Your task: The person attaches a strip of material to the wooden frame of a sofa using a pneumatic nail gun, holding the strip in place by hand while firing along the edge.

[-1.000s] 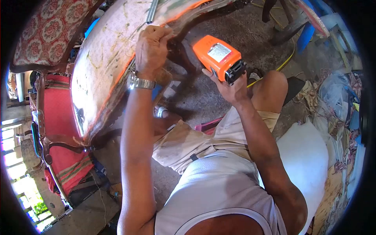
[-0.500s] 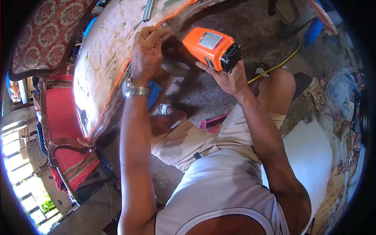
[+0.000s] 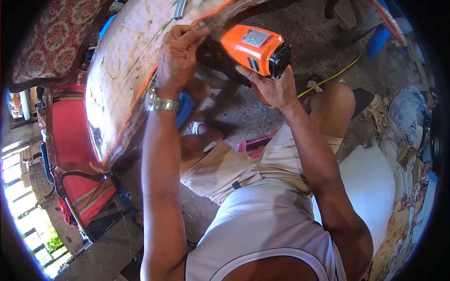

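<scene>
My right hand (image 3: 277, 89) is wrapped around the grip of an orange staple gun (image 3: 241, 49). Its nose points up and left toward the wooden frame of an upholstered chair seat, and the tip is hard to make out. My left hand (image 3: 176, 61), with a metal watch on the wrist, rests at the seat's edge. Its thumb and fingers pinch the orange edging (image 3: 140, 98) that runs along the pale, stained seat cover (image 3: 117, 75). On top of the cover lies a grey metal strip of staples (image 3: 179, 10).
A yellow hose (image 3: 344, 71) crosses the floor at right. Red-covered chair parts (image 3: 70, 126) and a floral-patterned chair back (image 3: 58, 40) stand at left. A white sheet of padding (image 3: 365, 182), clear plastic (image 3: 408, 110) and scraps lie at right. Something pink (image 3: 255, 146) sits between my legs.
The staple gun has tipped slightly and moved up a little with my right hand. My left fingers have shifted slightly along the seat edge, the index finger now straighter toward the tool.
</scene>
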Tool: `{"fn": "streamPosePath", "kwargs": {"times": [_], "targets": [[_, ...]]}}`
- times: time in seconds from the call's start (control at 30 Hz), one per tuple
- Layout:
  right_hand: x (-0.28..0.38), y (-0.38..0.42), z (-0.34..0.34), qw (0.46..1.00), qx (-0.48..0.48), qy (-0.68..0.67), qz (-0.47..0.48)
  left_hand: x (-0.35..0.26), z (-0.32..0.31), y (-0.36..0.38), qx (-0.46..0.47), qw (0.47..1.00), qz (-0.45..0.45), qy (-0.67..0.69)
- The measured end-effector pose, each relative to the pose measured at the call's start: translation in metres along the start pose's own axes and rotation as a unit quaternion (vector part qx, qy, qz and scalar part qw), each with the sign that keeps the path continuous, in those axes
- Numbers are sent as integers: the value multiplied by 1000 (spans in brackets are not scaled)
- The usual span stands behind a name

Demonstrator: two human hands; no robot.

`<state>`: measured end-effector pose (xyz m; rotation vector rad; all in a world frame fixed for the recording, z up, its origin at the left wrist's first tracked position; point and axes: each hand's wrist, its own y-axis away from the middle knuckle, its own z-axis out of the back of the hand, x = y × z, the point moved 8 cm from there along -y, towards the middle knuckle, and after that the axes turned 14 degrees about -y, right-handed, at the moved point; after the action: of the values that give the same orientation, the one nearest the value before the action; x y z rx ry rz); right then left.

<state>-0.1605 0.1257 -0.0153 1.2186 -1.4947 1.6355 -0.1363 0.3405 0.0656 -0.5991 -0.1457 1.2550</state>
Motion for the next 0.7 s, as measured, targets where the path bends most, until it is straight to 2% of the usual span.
{"fn": "streamPosePath", "kwargs": {"times": [0.13, 0.27, 0.33, 0.47, 0.5, 0.53, 0.57, 0.63, 0.67, 0.7], "targets": [[5, 0, -5, 1000, -1, 12, 22, -3, 4, -1, 15, 1000, 10, 3], [4, 6, -14, 1000, -21, 21, 3, 5, -1, -4, 41, 998, 30, 29], [3, 7, -14, 999, -18, 31, -26, 12, -5, -6, 50, 993, 88, 59], [8, 26, -8, 998, -38, 13, 57, 15, 16, -4, 22, 987, 160, 14], [18, 37, -8, 978, -13, 134, 158, 17, 26, 4, -34, 991, 128, -21], [30, 50, -8, 932, -14, 250, 263, 20, 37, 14, -53, 988, 145, -28], [29, 61, 0, 933, -8, 246, 263, 20, 50, 30, -71, 984, 162, -34], [3, 66, 10, 996, -21, 69, 59, 20, 61, 56, -72, 978, 193, -39], [-10, 75, 14, 998, -54, -15, -37, 22, 62, 68, -59, 976, 207, -40], [-7, 74, 14, 997, -61, -30, -46, 21, 64, 76, -45, 973, 223, -41]]}}
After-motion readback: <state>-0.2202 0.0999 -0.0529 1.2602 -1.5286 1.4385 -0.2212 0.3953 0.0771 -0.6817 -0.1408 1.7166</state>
